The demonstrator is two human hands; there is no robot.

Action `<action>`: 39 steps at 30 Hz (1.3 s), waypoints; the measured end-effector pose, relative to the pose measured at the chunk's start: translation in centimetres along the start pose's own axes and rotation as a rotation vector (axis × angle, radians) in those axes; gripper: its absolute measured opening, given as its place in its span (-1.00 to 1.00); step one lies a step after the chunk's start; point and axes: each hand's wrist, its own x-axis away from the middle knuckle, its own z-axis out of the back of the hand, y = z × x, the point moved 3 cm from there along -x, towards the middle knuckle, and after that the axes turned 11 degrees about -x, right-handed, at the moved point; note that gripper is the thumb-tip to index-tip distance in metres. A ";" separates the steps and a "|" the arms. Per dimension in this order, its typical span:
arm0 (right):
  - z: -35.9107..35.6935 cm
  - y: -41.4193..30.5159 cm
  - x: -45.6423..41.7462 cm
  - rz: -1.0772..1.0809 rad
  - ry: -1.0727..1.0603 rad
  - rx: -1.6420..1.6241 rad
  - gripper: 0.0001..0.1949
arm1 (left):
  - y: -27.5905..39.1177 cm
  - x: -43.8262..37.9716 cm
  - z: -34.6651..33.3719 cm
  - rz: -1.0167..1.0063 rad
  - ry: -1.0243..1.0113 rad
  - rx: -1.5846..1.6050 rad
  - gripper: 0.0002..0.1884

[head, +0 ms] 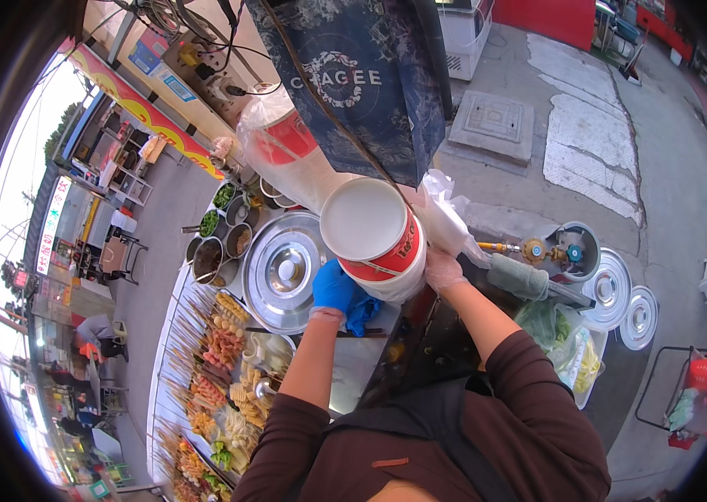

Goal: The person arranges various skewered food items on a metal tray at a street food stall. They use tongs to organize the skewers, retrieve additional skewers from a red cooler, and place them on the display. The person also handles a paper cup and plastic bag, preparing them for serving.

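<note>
A stack of red and white paper bowls (366,226), partly in a clear plastic sleeve, stands upright before me, its top showing a pale round surface. My left hand (336,287), in a blue glove, touches the lower left side of the stack. At its lower right side is my right hand (444,270), in a thin clear glove; its fingers are partly hidden by the stack and the plastic, so their grip is unclear. A crumpled blue glove or cloth (363,312) lies beside my left hand. White plastic bags (444,201) hang just beyond my right hand.
A lidded steel pot (287,270) is left of the stack, with seasoning containers (208,257) behind and skewered foods (221,351) nearer me. A dark printed bag (353,81) hangs ahead. Gas valves (535,251) and bagged vegetables (563,339) are at right.
</note>
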 end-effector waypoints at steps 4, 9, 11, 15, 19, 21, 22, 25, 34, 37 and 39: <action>0.3 0.2 -0.4 0.018 0.024 0.011 -0.71 | 0.7 -0.4 0.4 -0.005 -0.023 0.033 -0.71; 5.9 -6.1 6.1 0.095 0.291 -0.434 -0.66 | -5.7 -1.3 -2.5 0.025 0.117 0.243 -0.64; 8.1 -8.3 7.7 0.135 0.286 -0.600 -0.67 | -5.2 -1.7 -0.7 0.358 -0.064 0.720 -0.57; 9.5 -12.3 7.9 0.166 0.250 -0.596 -0.65 | 0.6 0.0 1.8 0.399 -0.241 0.957 -0.53; 8.8 -11.4 6.2 0.307 0.258 -0.530 -0.73 | -1.4 -1.8 -0.3 0.287 -0.167 1.129 -0.66; 7.7 -8.9 4.8 0.307 0.291 -0.344 -0.75 | -2.4 -2.5 -1.0 0.039 -0.116 0.841 -0.71; 7.3 -8.0 4.3 0.307 0.304 -0.249 -0.76 | -2.8 -2.8 -1.5 -0.084 -0.076 0.698 -0.72; 5.9 -6.8 4.2 0.244 0.273 -0.281 -0.78 | -2.5 -3.1 -1.6 -0.200 -0.007 0.497 -0.72; 5.5 -6.3 4.7 0.348 0.326 -0.174 -0.90 | -0.6 -2.2 -1.1 -0.380 0.053 -0.478 -0.86; 4.7 -4.1 3.1 0.269 0.253 -0.074 -0.86 | 0.2 -2.5 -0.4 -0.429 -0.054 -0.556 -0.87; 4.3 -3.9 2.9 0.278 0.266 -0.041 -0.84 | -0.1 -2.5 -1.1 -0.307 -0.276 -0.541 -0.66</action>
